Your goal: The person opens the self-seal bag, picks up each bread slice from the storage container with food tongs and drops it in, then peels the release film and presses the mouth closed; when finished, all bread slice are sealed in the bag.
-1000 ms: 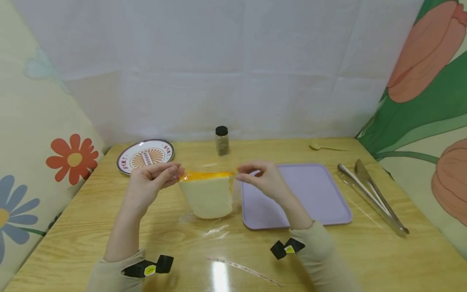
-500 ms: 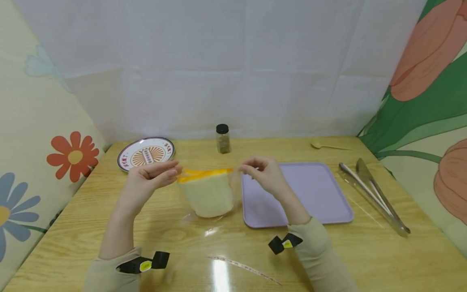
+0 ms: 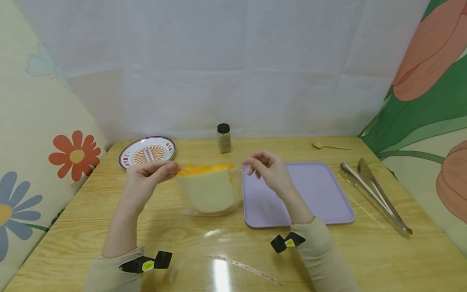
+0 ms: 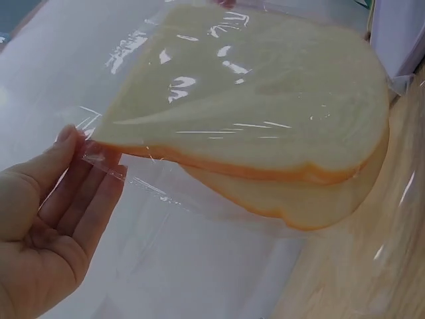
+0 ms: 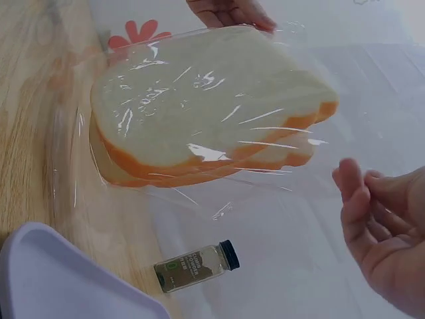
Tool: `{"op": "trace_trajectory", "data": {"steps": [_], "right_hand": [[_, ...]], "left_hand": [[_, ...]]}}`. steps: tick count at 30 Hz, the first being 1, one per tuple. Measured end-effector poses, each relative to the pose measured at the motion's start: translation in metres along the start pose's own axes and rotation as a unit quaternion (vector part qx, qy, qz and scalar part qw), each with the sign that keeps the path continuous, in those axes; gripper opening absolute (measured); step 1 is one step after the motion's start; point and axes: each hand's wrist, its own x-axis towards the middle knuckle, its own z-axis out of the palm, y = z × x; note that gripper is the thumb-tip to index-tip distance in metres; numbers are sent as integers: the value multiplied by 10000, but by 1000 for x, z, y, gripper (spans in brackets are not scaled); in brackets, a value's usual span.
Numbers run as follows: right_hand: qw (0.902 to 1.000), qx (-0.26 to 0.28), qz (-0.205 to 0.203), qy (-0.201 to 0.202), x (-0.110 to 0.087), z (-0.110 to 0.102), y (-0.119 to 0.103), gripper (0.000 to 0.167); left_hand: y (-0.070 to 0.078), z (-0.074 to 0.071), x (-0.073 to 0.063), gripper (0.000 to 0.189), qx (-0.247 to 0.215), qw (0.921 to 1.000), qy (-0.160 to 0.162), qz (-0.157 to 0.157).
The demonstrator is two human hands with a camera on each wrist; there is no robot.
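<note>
Slices of white bread (image 3: 209,190) with orange-brown crust sit inside a clear plastic bag (image 4: 153,189), held up over the table with the crust edge on top. My left hand (image 3: 147,182) pinches the bag's upper left corner between thumb and fingers, as the left wrist view shows closely. On the other side, my right hand (image 3: 270,172) has thumb and index finger brought together at the bag's upper right corner. In the right wrist view the right hand (image 5: 388,229) is beside the bread, and the see-through film is faint near its fingertips.
Right of the bag lies a lilac tray (image 3: 310,194), partly behind my right forearm. Farther right are metal tongs (image 3: 368,198) and a spoon (image 3: 332,146). At the back stand a spice jar (image 3: 224,140) and a patterned plate (image 3: 147,152). A thin printed strip (image 3: 244,267) lies in front.
My left fingers were straighter half a second ago and now pinch the bag's corner. The right hand has risen slightly and moved right. The bag's bottom has swung up a little.
</note>
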Motion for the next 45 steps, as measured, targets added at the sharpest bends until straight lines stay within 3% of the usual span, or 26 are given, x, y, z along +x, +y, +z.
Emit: {"op": "trace_trajectory", "data": {"steps": [4, 8, 13, 17, 21, 24, 31, 37, 40, 45], "right_hand": [[9984, 519, -225, -72, 0, 2, -4, 13], [9980, 582, -207, -157, 0, 2, -7, 15], [9981, 527, -56, -323, -2, -1, -6, 21], [9988, 325, -164, -317, -1, -4, -1, 18], [9989, 165, -340, -284, 0, -5, 1, 16], [9983, 185, -436, -334, 0, -6, 3, 16], [9955, 462, -653, -504, 0, -9, 6, 19], [9929, 654, -836, -540, 0, -12, 3, 19], [9911, 774, -920, -569, 0, -13, 3, 21], [9845, 1111, -1113, -770, 0, -15, 6, 17]], "left_hand": [[5, 5, 1, 15, -53, 9988, 329, 362], [7, 8, 0, 18, -140, 9977, 431, 506], [6, 7, -1, 16, 28, 9983, 386, 425], [3, 6, -1, 14, 253, 9985, 270, 406], [-1, 4, 0, 14, 54, 9984, 27, 567], [-3, 3, 1, 14, -126, 9966, -127, 798], [-5, 2, 1, 17, 6, 9852, -457, 1650], [-3, 3, 2, 32, 119, 9703, -264, 2401], [-3, 3, 2, 36, 120, 9659, -267, 2573], [-2, 3, 3, 24, -130, 9607, -542, 2720]]}}
